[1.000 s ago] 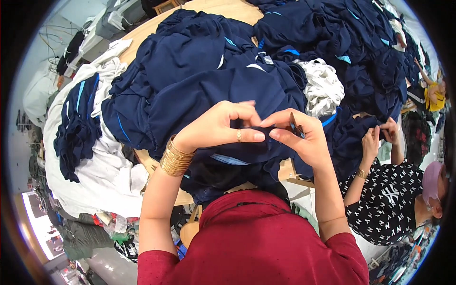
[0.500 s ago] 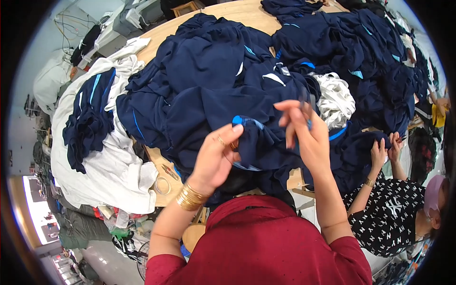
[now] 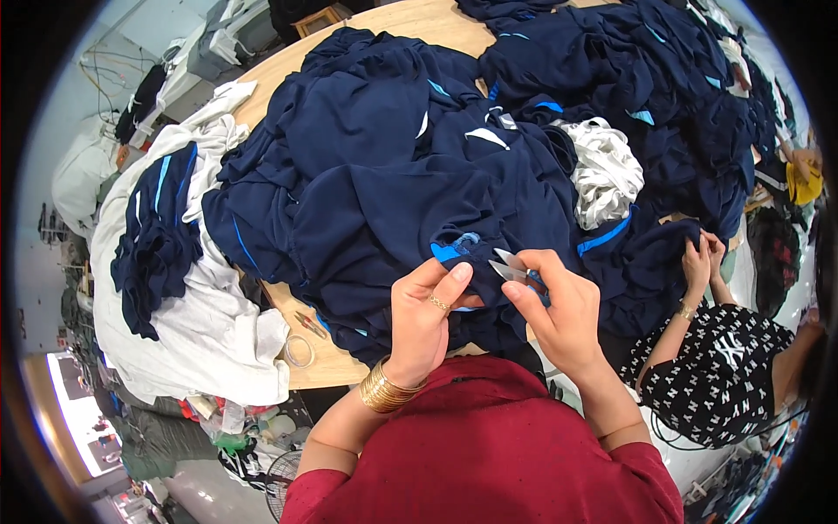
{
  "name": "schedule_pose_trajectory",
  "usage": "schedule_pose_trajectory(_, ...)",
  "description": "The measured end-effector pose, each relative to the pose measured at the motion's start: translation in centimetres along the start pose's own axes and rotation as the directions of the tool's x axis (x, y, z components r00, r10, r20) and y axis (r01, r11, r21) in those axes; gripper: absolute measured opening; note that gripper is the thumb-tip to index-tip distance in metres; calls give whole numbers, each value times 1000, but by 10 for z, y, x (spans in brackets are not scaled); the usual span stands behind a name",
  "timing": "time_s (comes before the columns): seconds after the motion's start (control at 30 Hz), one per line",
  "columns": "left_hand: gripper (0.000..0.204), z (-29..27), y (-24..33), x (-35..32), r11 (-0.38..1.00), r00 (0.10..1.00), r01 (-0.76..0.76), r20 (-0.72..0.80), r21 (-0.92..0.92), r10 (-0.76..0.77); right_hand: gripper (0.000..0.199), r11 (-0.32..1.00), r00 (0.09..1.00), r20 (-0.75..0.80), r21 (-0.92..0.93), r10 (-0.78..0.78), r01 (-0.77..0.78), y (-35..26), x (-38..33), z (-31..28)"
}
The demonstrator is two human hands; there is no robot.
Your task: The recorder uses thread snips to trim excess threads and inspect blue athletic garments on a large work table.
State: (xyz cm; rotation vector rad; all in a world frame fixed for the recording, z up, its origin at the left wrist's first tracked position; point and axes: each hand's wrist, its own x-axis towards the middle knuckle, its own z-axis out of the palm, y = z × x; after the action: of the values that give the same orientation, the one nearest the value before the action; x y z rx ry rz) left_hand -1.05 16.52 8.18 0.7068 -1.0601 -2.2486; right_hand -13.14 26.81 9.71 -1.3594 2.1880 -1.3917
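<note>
My left hand [image 3: 421, 316], with a ring and several gold bangles at its wrist, pinches the edge of a navy garment [image 3: 482, 272] between thumb and fingers. Bright blue trim [image 3: 448, 252] shows just above my thumb. Opposite it, my right hand [image 3: 560, 307] is closed round small thread snips [image 3: 508, 265]. Their two pale blades stand apart and point left at the garment, close to the blue trim. Whether the blades touch the cloth I cannot tell. Some of the snips' blue handle shows between my fingers.
A large heap of navy garments [image 3: 349, 131] covers the wooden table [image 3: 410, 22]. A white strip bundle [image 3: 604, 170] lies to its right, white cloth [image 3: 218, 349] to its left. Near the front edge are a tape roll [image 3: 299, 351] and another cutter [image 3: 310, 324]. A co-worker's hands [image 3: 701, 259] handle navy cloth.
My right hand has come down with the snips, from raised and blurred to beside the garment edge. My left hand has shifted right and a little nearer, still pinching the cloth.
</note>
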Motion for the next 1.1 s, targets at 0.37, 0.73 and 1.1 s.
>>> schedule_pose_trajectory(0.37, 21, -2, -5, 3, 997, 998, -43, 51, 72, 39, 24, 966, 995, 29, -240, -93, 97, 1, -1, -2)
schedule_pose_trajectory(0.73, 21, -2, -7, 2, 999, 998, -15, 59, 48, 12, 24, 941, 987, 40, -297, -155, 160, 4, -2, -2)
schedule_pose_trajectory(1.1, 20, 0, -7, 2, 999, 999, 4, 51, 38, -6, 19, 956, 992, -31, -274, -122, 109, 2, -4, 2)
